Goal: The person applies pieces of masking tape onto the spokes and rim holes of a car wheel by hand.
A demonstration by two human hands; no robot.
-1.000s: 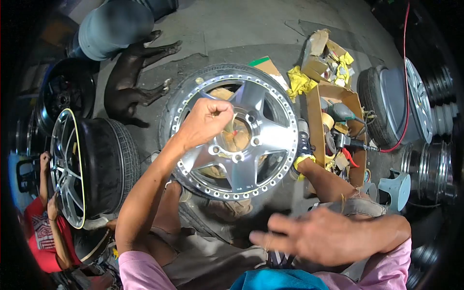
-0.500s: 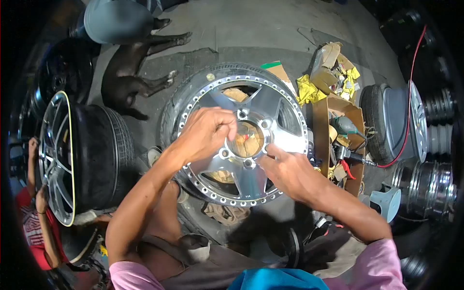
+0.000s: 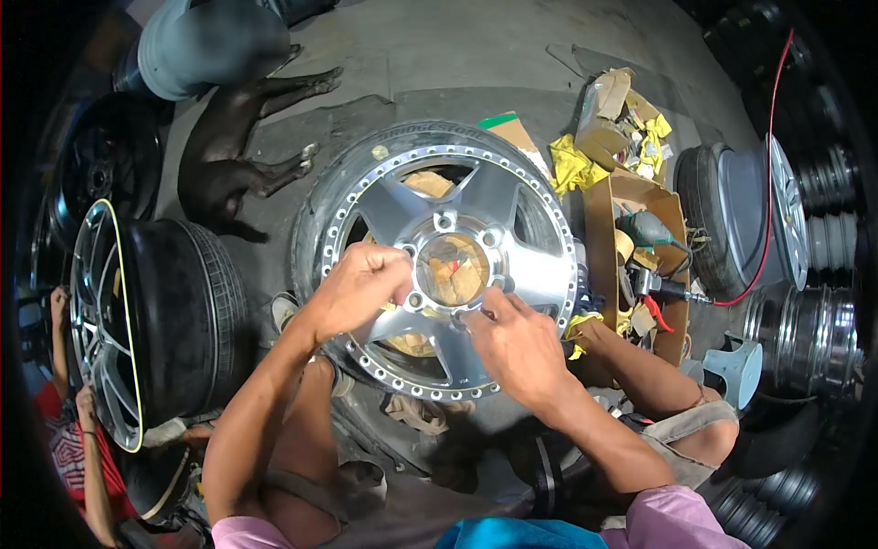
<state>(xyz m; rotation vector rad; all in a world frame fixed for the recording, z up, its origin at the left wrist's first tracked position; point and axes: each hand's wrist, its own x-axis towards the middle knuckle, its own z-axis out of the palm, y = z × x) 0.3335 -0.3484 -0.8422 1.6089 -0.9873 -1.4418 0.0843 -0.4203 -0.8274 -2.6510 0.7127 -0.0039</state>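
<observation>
A silver alloy wheel with spokes and a ring of small studs or holes round its edge lies face up, on or in a black tyre. Over its left spokes, just left of the hub opening, is my left hand, its fingers curled into a pinch. My right hand is at the lower right of the hub, fingers bent together over the lug holes. Whatever either hand may hold is hidden or too small to name. Brown material shows through the hub opening.
To the right, a cardboard box holds a power tool and an air tool on a red hose. Yellow cloth lies behind it. A dog rests at upper left. Another person's hands touch an upright wheel.
My left hand has moved down and left from above the hub. My right hand has shifted slightly left and down. The view has shifted, and my right knee now shows.
</observation>
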